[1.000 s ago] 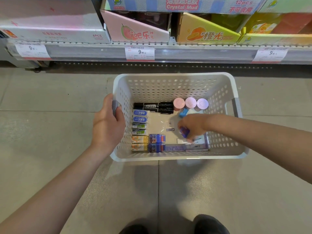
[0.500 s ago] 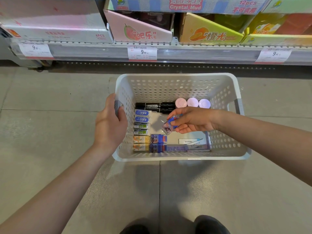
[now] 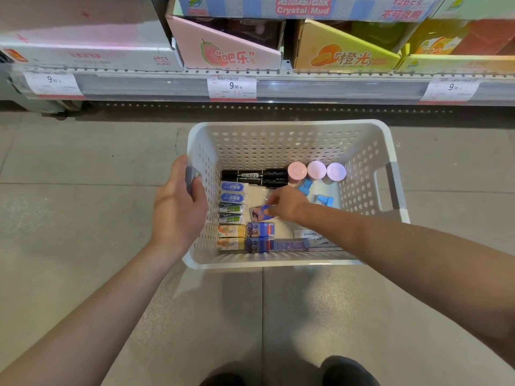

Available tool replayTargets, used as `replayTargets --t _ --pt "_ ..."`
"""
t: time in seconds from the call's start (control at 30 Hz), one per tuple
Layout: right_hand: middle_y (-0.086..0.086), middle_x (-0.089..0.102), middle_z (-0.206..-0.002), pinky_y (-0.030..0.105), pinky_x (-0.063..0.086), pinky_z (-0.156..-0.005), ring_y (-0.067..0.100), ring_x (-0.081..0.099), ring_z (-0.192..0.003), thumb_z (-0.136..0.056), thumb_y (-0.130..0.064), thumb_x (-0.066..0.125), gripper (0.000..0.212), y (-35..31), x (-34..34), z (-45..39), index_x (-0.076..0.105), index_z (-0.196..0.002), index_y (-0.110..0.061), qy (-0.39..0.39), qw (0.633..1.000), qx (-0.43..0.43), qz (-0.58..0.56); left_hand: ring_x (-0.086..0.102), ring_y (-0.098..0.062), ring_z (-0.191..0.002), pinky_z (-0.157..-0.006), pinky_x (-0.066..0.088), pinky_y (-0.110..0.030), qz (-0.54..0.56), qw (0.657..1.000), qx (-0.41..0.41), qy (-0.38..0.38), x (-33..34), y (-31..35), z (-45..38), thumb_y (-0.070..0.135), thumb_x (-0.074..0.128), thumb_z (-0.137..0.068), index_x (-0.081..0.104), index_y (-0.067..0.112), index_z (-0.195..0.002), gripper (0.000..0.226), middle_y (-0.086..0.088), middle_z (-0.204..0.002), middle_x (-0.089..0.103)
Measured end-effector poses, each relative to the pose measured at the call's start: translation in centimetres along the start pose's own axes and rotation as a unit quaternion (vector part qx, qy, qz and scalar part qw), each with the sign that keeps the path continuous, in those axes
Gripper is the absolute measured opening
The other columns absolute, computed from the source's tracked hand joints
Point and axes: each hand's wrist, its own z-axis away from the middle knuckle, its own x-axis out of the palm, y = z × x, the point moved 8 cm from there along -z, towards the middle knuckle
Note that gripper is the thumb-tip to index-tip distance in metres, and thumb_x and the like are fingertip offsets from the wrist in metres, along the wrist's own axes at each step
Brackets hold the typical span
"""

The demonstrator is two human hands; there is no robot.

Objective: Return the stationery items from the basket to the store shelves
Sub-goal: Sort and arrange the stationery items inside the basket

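Observation:
A white perforated basket (image 3: 278, 137) stands on the floor in front of the shelf. My left hand (image 3: 175, 207) grips its left grey handle. Inside the basket my right hand (image 3: 287, 204) pinches a small blue-and-purple pack (image 3: 260, 214), held just above two similar packs (image 3: 260, 229). Along the left wall lie several boxed erasers (image 3: 232, 207). Black markers (image 3: 256, 176) lie at the back, beside three round pastel lids (image 3: 316, 169). Two blue clips (image 3: 324, 200) show behind my right wrist. Flat purple-white boxes (image 3: 292, 243) lie at the front, partly under my forearm.
A low store shelf (image 3: 278, 87) with price tags (image 3: 232, 86) runs across the top, holding pink (image 3: 225, 51), orange (image 3: 345, 54) and white (image 3: 83, 48) display cartons. Grey tiled floor surrounds the basket. My shoes (image 3: 348, 371) show at the bottom edge.
My right hand picked a small blue pack from the right of the basket floor, lifted it, and carried it left to above the similar packs. My left hand kept hold of the handle.

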Motion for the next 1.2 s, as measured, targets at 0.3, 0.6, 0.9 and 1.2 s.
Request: replayTargets --t 0.3,0.6,0.9,1.2 --pt "0.008 0.067 -0.107 0.031 0.050 -0.080 0.025 0.062 -0.100 -0.086 -0.026 0.065 0.023 -1.7 0.2 0.2 0.066 -0.104 -0.012 0.010 0.980 -0.106 0.167 0.042 -0.010 -0.053 -0.046 0.032 -0.021 -0.006 1.000 0.000 0.001 -0.1 0.1 0.0 0.016 0.040 -0.098 0.039 0.011 -0.135 0.038 -0.003 -0.079 0.050" --pt "0.010 0.066 -0.112 0.028 0.047 -0.079 0.025 0.061 -0.103 -0.087 -0.011 0.055 0.026 1.1 0.7 3.5 0.065 -0.110 -0.004 -0.100 0.940 -0.106 0.309 0.045 -0.015 -0.054 -0.050 0.037 -0.029 -0.010 1.000 -0.012 -0.003 0.1 -0.2 -0.1 0.017 0.039 -0.098 0.035 0.013 -0.137 0.040 -0.002 -0.071 0.050" --pt "0.008 0.066 -0.110 0.028 0.046 -0.083 0.022 0.062 -0.099 -0.089 -0.012 0.059 0.020 2.4 4.0 3.1 0.065 -0.107 -0.011 -0.200 0.915 -0.129 0.326 0.043 -0.015 -0.053 -0.053 0.037 -0.030 -0.002 1.000 -0.014 0.002 0.0 -0.3 -0.1 0.016 0.039 -0.098 0.038 0.012 -0.135 0.037 -0.001 -0.069 0.049" --pt "0.007 0.058 -0.113 0.021 0.042 -0.071 0.020 0.056 -0.092 -0.092 -0.014 0.056 0.039 2.1 0.0 3.4 0.051 -0.130 -0.009 -0.219 0.931 -0.086 0.279 0.043 -0.013 -0.052 -0.047 0.033 -0.027 -0.005 1.000 -0.010 0.000 0.1 -0.2 -0.1 0.015 0.039 -0.098 0.039 0.012 -0.134 0.037 0.002 -0.067 0.047"
